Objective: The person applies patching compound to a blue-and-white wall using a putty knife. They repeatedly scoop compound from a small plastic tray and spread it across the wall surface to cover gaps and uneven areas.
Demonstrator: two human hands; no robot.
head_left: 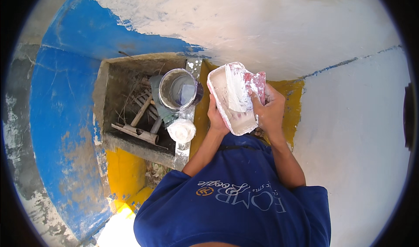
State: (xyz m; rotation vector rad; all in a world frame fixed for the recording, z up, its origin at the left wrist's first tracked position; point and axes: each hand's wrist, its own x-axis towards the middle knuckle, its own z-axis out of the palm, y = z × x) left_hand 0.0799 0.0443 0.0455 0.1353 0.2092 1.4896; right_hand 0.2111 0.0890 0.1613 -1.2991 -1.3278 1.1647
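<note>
Both my hands hold a paint tray (237, 90) smeared with white, with a pinkish rim and a red patch at its right end. My left hand (217, 117) is closed around its lower left side, the fingers mostly hidden beneath. My right hand (273, 113) grips the right end, its thumb laid over the upper face and flecked with white. Left of the tray, a round bucket (178, 90) with a whitish crusted rim stands on the ledge, some pale liquid inside. Just below it sits a round white paint-coated object (181, 131), its kind unclear.
A concrete box (104, 94) at the left holds cut bamboo pieces (136, 132), sticks and dark green cloth or plastic (162, 111). A white-spattered ledge (187, 114) borders it. Ahead rises a whitish wall (257, 29), with blue paint (65, 94) leftward and yellow (290, 101) lower down.
</note>
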